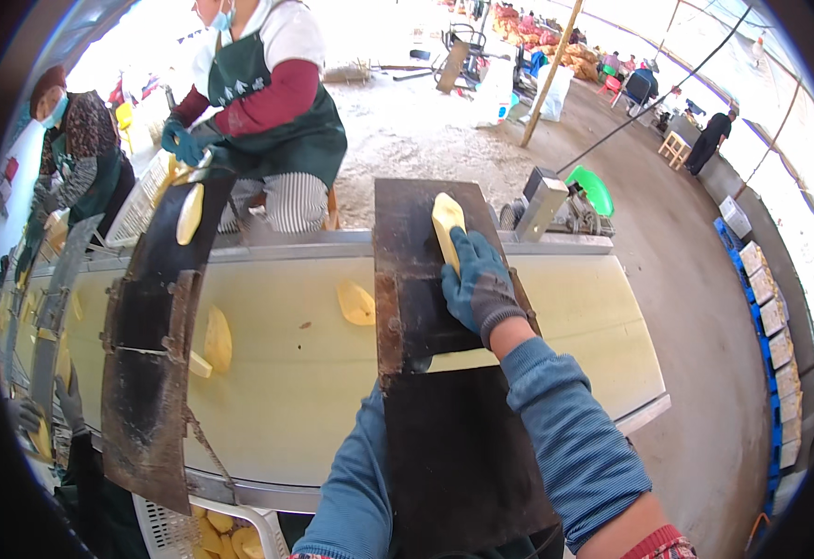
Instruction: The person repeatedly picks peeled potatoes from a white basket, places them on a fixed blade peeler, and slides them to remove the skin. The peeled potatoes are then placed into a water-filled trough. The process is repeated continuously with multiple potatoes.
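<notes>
My right hand (478, 283), in a blue-and-grey work glove, grips the near end of a long peeled pale-yellow tuber (446, 220). The tuber lies on the upper part of a dark slicing board (407, 223) that spans the conveyor belt. My left forearm, in a blue sleeve (358, 475), reaches beneath the board. Only a small gloved part of my left hand (417, 364) shows in the gap; its fingers are hidden. On the cream belt (274, 426), a pale-yellow slice (356, 303) rests just left of the board. Two more pieces lie farther left, one a curved slice (218, 339).
A second dark board (148, 307) crosses the belt at left, bearing a tuber (190, 214). A white basket (267, 520) holds pieces below. An aproned person (267, 105) sits opposite; others work leftward. A motor (567, 216) stands beyond the belt's right end.
</notes>
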The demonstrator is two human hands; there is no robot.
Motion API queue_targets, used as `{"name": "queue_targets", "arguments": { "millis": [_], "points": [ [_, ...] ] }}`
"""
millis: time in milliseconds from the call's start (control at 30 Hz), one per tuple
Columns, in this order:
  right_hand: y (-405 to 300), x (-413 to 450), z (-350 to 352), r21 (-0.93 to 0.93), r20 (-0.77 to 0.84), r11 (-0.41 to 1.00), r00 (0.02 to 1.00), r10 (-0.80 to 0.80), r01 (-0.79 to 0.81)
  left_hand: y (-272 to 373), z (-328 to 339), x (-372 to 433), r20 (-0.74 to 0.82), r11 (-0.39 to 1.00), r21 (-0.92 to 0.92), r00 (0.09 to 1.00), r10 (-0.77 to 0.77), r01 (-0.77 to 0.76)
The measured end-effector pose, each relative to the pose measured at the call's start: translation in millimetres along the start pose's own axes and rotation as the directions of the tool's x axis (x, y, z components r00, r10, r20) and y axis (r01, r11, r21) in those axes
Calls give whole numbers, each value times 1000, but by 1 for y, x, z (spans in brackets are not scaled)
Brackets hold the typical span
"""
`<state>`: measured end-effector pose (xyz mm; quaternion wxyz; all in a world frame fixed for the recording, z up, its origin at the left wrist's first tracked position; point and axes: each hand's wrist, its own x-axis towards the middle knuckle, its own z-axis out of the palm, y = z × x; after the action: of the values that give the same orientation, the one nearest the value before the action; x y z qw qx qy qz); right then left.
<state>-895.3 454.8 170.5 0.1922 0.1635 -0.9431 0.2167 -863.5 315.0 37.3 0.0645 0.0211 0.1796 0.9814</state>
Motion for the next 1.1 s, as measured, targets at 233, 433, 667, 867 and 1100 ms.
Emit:
{"name": "queue_targets", "arguments": {
  "millis": [233, 433, 667, 867, 1100],
  "points": [
    [-35, -106, -43, 81, -89, 986, 986, -138, 145, 44, -41, -127, -121, 993, 119, 992, 30, -16],
    [-134, -254, -97, 213, 5, 973, 996, -94, 91, 58, 15, -252, -276, 991, 112, 960, -37, 71],
    [-183, -295, -86, 267, 48, 960, 993, -105, 88, 52, 76, -324, -173, 989, 84, 979, -109, 125],
    [-208, -327, -97, 515, -36, 843, 986, -162, 157, 51, 93, -364, -239, 970, 227, 971, -26, 82],
    [-217, -321, -126, 826, -118, 550, 992, -45, 123, 66, 135, -371, 123, 998, -44, 992, 39, -34]
  ]
}}
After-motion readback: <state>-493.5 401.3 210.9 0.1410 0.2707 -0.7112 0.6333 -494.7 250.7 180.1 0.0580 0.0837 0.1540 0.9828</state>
